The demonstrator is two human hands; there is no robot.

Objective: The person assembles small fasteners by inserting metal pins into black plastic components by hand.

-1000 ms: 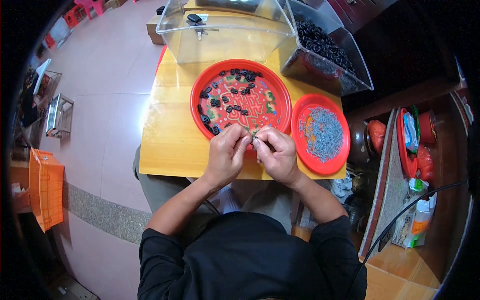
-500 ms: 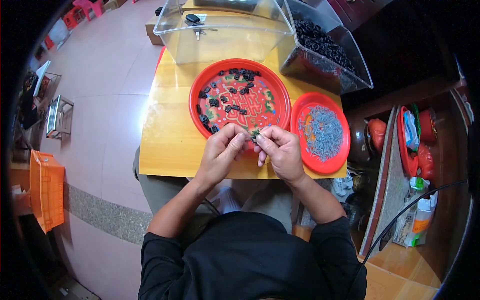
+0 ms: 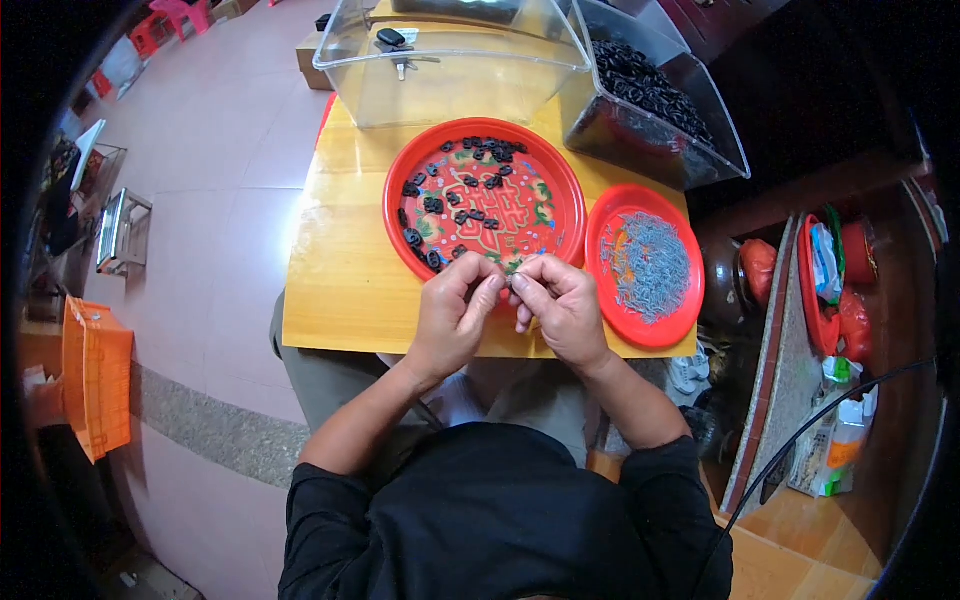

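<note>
On the yellow worktop [image 3: 340,310], mid-frame, the left hand [image 3: 452,318] pinches a small dark piece [image 3: 512,281] by the red tray [image 3: 392,205]; the right hand [image 3: 564,308] pinches its other side. Fingertips cover more of it than half a second ago.

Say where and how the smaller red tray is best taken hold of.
The smaller tray is likely best held by its right rim, from the right: that side is bare and reaches the edge of the table, while the larger red tray crowds its left and loose grey pieces fill its middle.
</note>
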